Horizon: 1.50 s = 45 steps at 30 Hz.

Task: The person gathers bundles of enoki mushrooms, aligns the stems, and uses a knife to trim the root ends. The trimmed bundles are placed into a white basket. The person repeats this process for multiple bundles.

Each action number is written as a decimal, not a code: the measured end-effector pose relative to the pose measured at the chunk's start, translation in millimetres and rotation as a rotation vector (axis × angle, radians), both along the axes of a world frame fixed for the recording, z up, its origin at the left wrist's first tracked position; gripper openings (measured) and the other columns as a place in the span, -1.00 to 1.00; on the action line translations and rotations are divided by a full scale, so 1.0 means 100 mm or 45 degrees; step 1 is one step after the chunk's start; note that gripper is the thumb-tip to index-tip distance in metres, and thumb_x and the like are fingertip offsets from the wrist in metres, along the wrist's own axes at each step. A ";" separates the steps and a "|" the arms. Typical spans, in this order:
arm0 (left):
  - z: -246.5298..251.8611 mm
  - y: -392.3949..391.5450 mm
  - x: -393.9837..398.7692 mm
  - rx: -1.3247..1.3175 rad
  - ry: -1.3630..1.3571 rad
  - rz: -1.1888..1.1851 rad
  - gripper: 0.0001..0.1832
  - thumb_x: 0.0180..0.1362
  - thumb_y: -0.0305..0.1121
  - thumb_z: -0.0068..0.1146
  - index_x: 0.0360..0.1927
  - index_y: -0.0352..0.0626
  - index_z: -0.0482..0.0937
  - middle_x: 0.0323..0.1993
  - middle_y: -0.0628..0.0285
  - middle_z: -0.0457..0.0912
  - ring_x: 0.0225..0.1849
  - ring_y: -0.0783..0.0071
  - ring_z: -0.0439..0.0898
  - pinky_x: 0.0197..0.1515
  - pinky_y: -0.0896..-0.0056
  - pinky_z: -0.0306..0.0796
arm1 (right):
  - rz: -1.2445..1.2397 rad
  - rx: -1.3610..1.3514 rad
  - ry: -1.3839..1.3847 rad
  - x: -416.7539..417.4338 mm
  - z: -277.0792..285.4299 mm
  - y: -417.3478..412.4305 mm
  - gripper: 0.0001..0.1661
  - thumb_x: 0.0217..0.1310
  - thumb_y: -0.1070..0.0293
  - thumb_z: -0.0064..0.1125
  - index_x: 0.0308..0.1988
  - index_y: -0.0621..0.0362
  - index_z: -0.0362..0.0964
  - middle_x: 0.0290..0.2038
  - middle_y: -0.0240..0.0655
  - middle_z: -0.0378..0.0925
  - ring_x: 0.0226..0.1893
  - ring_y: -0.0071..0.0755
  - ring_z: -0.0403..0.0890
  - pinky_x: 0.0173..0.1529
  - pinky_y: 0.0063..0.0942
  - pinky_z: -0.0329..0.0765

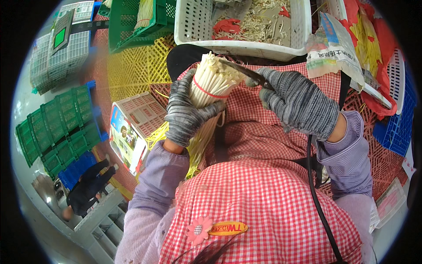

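Note:
My left hand [189, 112], in a grey striped knit glove, is wrapped around a thick bundle of pale vegetable stems [211, 82]. A red rubber band [206, 90] circles the bundle below its upper end, and long yellow stalks hang down past my wrist. My right hand [293, 95], gloved alike, grips a knife by its handle. The knife's dark blade [242, 70] lies across the cut ends of the stems. Behind my fingers part of the handle is hidden.
Ahead stands a white plastic crate [244, 48] holding stem trimmings. A green crate [132, 39] is at upper left, a small crate [145, 109] by my left arm. Torn printed plastic [333, 56] lies at right. A person [87, 188] is at lower left.

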<state>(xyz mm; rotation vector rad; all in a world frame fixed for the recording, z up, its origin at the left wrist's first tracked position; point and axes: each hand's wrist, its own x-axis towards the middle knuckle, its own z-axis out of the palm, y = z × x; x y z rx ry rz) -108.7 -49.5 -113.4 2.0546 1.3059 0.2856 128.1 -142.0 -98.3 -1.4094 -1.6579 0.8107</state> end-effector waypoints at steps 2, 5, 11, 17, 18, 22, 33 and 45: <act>-0.01 0.00 0.00 -0.010 0.041 0.001 -0.02 -0.51 -0.04 0.55 0.06 -0.23 0.34 -0.08 0.04 0.43 -0.05 0.15 0.46 0.04 0.22 0.38 | 0.154 -0.384 0.175 0.01 0.03 0.02 -0.72 0.16 0.42 -0.01 -0.09 0.16 0.39 -0.61 -0.21 0.40 -0.63 -0.30 0.45 -0.47 -0.39 0.41; -0.01 0.01 0.00 -0.007 0.015 -0.018 -0.01 -0.51 -0.04 0.55 0.07 -0.23 0.33 -0.07 0.04 0.42 -0.04 0.14 0.46 0.05 0.22 0.37 | 0.286 -0.586 0.209 0.05 0.04 0.06 -0.71 0.16 0.43 -0.05 -0.07 0.15 0.36 -0.62 -0.27 0.39 -0.67 -0.43 0.43 -0.52 -0.46 0.40; -0.01 -0.02 -0.02 0.073 0.020 -0.078 0.00 -0.49 -0.04 0.55 0.09 -0.23 0.32 -0.06 0.04 0.42 -0.03 0.14 0.45 0.05 0.22 0.37 | 0.455 -0.953 0.637 0.20 0.05 0.09 -0.68 0.15 0.42 -0.12 -0.06 0.19 0.32 -0.57 -0.39 0.39 -0.76 -0.58 0.39 -0.68 -0.59 0.41; -0.03 -0.02 -0.01 0.070 0.015 -0.066 0.00 -0.50 -0.03 0.55 0.09 -0.24 0.32 -0.09 0.03 0.43 -0.05 0.12 0.45 0.03 0.20 0.37 | 0.406 -0.929 0.456 0.14 0.03 0.09 -0.65 0.15 0.41 -0.09 -0.02 0.18 0.28 -0.49 -0.44 0.39 -0.76 -0.62 0.40 -0.70 -0.66 0.45; -0.03 -0.01 0.00 0.104 0.047 -0.080 0.00 -0.50 -0.03 0.55 0.08 -0.24 0.32 -0.10 0.03 0.44 -0.06 0.11 0.46 0.03 0.19 0.37 | 0.397 -0.993 0.597 0.13 0.01 0.09 -0.64 0.14 0.39 -0.06 -0.03 0.19 0.28 -0.50 -0.43 0.39 -0.74 -0.63 0.41 -0.70 -0.67 0.46; -0.02 -0.01 0.01 0.166 0.074 -0.123 0.01 -0.51 -0.02 0.55 0.08 -0.24 0.33 -0.12 0.02 0.44 -0.08 0.10 0.46 0.00 0.19 0.38 | 0.438 -1.148 1.165 0.15 -0.05 0.06 -0.61 0.12 0.33 0.05 -0.04 0.22 0.29 -0.52 -0.42 0.40 -0.67 -0.65 0.46 -0.67 -0.68 0.49; -0.06 -0.02 0.07 0.182 0.122 -0.111 -0.03 -0.47 -0.10 0.54 0.09 -0.23 0.33 -0.08 0.02 0.44 -0.07 0.14 0.47 0.02 0.22 0.38 | 0.161 -0.325 -0.505 -0.11 -0.17 -0.06 -0.60 0.11 0.44 -0.15 -0.03 0.35 0.31 -0.46 -0.12 0.49 -0.50 -0.16 0.51 -0.39 -0.28 0.49; -0.11 -0.06 0.05 0.215 0.040 -0.093 -0.05 -0.47 -0.07 0.53 0.07 -0.22 0.34 -0.13 0.00 0.44 -0.10 0.08 0.46 -0.01 0.17 0.38 | -0.466 -0.587 -0.634 0.23 -0.34 0.18 -0.70 0.21 0.38 -0.06 -0.12 0.36 0.31 -0.38 -0.06 0.50 -0.39 -0.13 0.57 -0.28 -0.35 0.54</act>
